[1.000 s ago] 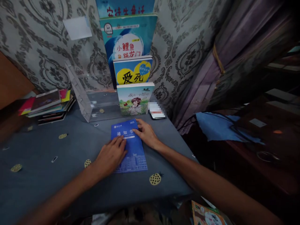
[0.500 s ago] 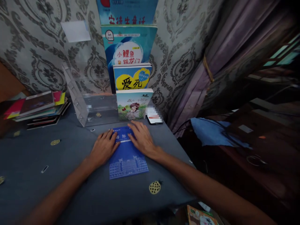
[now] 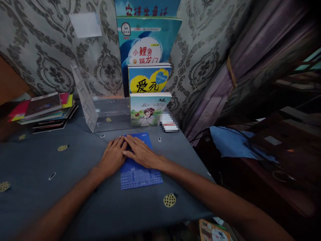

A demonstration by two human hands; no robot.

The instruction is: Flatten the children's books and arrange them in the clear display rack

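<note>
A blue booklet (image 3: 141, 179) with a building printed on its lower cover lies flat on the cloth-covered table (image 3: 82, 201). My left hand (image 3: 113, 154) rests over its left edge, fingers stretched out. Across the upper cover lies my right hand (image 3: 140, 152), fingers extended and pointing left, the tips touching or nearly touching the left fingers. Together the hands hide most of the cover's title. Behind the booklet, a clear acrylic rack (image 3: 87, 110) holds several books in tiers, among them a pale green book (image 3: 150, 112) at the front.
A stack of books and papers (image 3: 47, 110) lies at the left. By the rack's right end is a phone-like item (image 3: 170, 122), its screen blurred. The table's right edge drops off near a blue cloth (image 3: 228, 142) and cables. Another book (image 3: 214, 231) shows below the front edge.
My right hand has slid left across the booklet to meet the left hand, covering the title. The whole view has shifted slightly; the booklet lies in much the same place.
</note>
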